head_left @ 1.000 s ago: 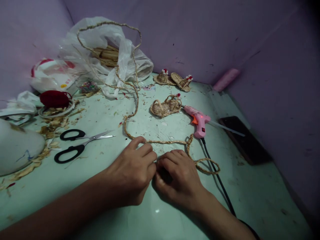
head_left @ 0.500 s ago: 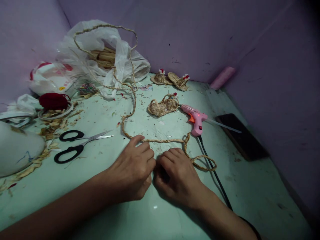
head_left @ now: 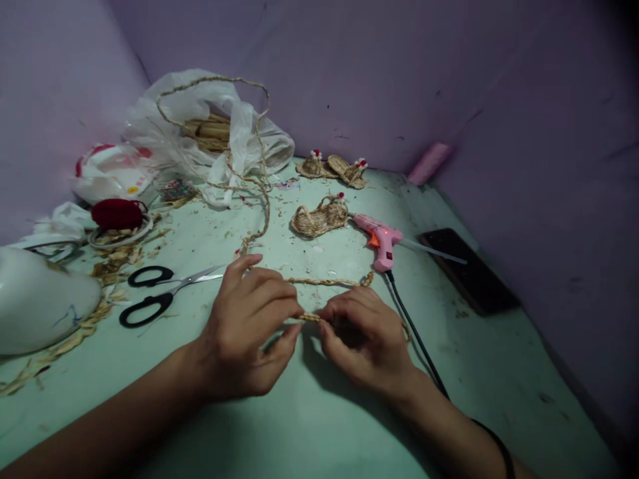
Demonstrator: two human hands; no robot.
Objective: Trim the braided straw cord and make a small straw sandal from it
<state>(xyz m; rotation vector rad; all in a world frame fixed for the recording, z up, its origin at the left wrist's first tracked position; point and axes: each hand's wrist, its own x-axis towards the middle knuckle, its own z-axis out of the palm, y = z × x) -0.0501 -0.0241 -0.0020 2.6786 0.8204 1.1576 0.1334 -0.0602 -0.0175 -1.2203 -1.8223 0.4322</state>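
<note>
Between my two hands runs a short stretch of braided straw cord [head_left: 311, 317]. My left hand [head_left: 252, 326] pinches it between thumb and fingers on one side. On the other side my right hand [head_left: 367, 336] pinches the cord too, hiding part of a loop behind it. A longer run of twisted cord [head_left: 324, 282] lies on the table just beyond my hands and winds back toward a plastic bag. Black-handled scissors [head_left: 170, 293] rest left of my left hand. Past my right hand lies a pink glue gun [head_left: 382, 239], its tip near a small woven slipper [head_left: 319, 218].
A plastic bag [head_left: 239, 126] with dried stalks stands at the back. Two small woven slippers [head_left: 344, 169] sit by the wall. A dark phone [head_left: 469, 269] lies right, the gun's black cable [head_left: 417, 332] nearer. Red yarn [head_left: 117, 213], straw scraps and a white container [head_left: 44, 299] are left.
My hands have moved slightly apart, and the braided cord between them now shows. My left hand has shifted left. The view has tilted a little.
</note>
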